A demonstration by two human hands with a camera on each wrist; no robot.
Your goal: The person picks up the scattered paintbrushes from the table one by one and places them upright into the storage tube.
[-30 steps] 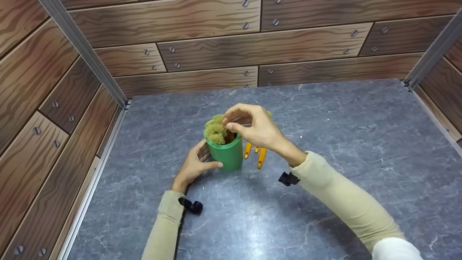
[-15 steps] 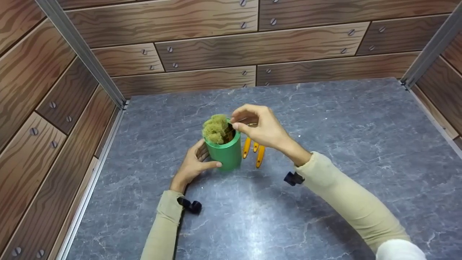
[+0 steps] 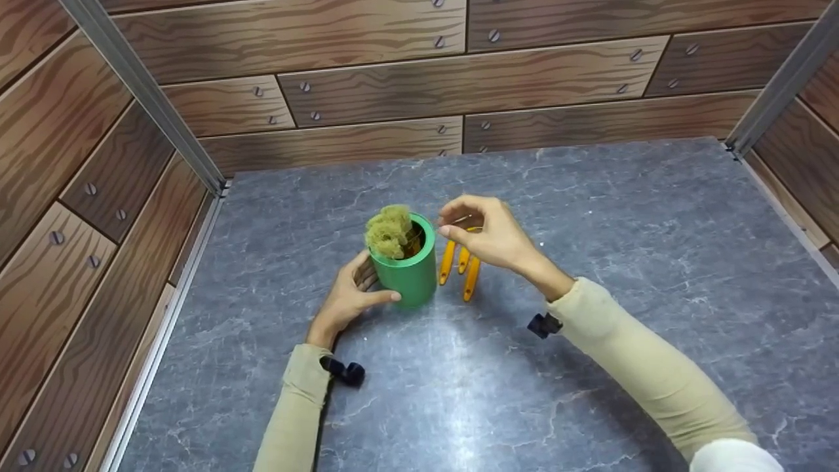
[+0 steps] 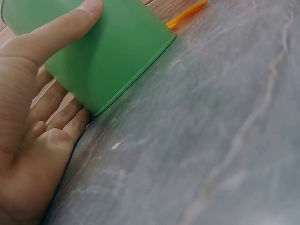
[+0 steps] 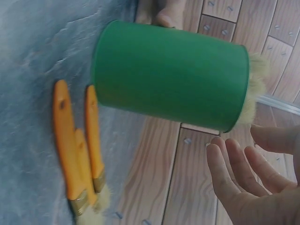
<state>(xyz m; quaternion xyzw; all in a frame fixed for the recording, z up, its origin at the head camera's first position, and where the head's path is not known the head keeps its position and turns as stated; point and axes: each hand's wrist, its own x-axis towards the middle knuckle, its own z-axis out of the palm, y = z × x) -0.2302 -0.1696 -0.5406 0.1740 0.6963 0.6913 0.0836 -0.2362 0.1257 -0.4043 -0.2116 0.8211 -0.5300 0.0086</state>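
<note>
A green cylindrical cup [image 3: 405, 282] stands upright on the table, with paintbrushes [image 3: 390, 233] in it, their pale yellowish bristles sticking up on the left side of the mouth. My left hand [image 3: 349, 295] holds the cup from the left, thumb across the front and fingers behind it; the left wrist view shows the thumb [image 4: 70, 28] on the green wall. To the right of the rim, my right hand [image 3: 491, 233] hovers with loosely bent fingers and nothing between them. Below it lie three paintbrushes with orange handles [image 5: 68, 140], bristles pointing away; the right hand partly hides them in the head view.
The table [image 3: 655, 262] is a dark grey marbled surface. Wood-patterned panels [image 3: 393, 85] stand at the back and both sides, with grey metal posts [image 3: 151, 98] at the corners. Each wrist carries a small black camera [image 3: 344, 372].
My right hand has drawn away from over the cup's mouth, to the right of the rim, leaving the bristles uncovered. The left hand and cup stay in place.
</note>
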